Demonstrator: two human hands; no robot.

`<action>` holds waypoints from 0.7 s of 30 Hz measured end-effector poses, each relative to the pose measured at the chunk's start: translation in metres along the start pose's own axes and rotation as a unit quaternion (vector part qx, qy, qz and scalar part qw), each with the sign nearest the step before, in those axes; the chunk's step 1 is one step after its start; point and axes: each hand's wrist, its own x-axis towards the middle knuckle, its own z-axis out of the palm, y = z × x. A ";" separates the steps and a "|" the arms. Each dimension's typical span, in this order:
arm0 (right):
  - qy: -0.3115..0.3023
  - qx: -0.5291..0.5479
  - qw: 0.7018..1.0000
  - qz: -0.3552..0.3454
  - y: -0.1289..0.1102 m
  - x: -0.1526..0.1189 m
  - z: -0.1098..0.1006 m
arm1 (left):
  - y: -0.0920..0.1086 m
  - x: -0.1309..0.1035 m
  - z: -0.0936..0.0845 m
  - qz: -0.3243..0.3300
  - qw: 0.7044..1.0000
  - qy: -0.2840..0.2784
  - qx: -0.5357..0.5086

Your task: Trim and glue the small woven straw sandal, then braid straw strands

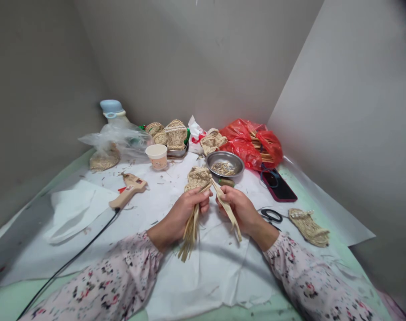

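Note:
My left hand point(191, 207) is closed around a woven straw piece point(198, 177) and a bundle of loose straw strands point(189, 236) that hangs below the fist. In a pinch, my right hand point(238, 207) grips a wide, flat straw strip point(228, 207). That strip runs up to the edge of the woven piece, and its tail hangs toward the table. The two hands are a small gap apart over the white paper. Beyond them stands a metal bowl point(240, 171) with short straw clippings in it.
At left lies a glue gun point(129, 191) with its cord. A paper cup point(156, 157) and a red plastic bag point(245, 147) of straw stand behind. On the right are black-handled scissors point(272, 215), a phone point(279, 185) and another woven piece point(309, 227).

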 end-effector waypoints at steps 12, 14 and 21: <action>-0.031 -0.014 0.999 -0.002 -0.003 -0.004 0.008 | -0.005 -0.002 -0.001 -0.013 0.996 0.025 0.090; -0.044 -0.026 0.999 0.014 -0.003 -0.005 0.009 | -0.006 -0.002 -0.001 -0.010 0.995 0.028 0.094; -0.004 -0.019 0.999 0.026 -0.002 -0.004 0.009 | -0.005 -0.001 0.000 -0.020 0.997 0.026 0.063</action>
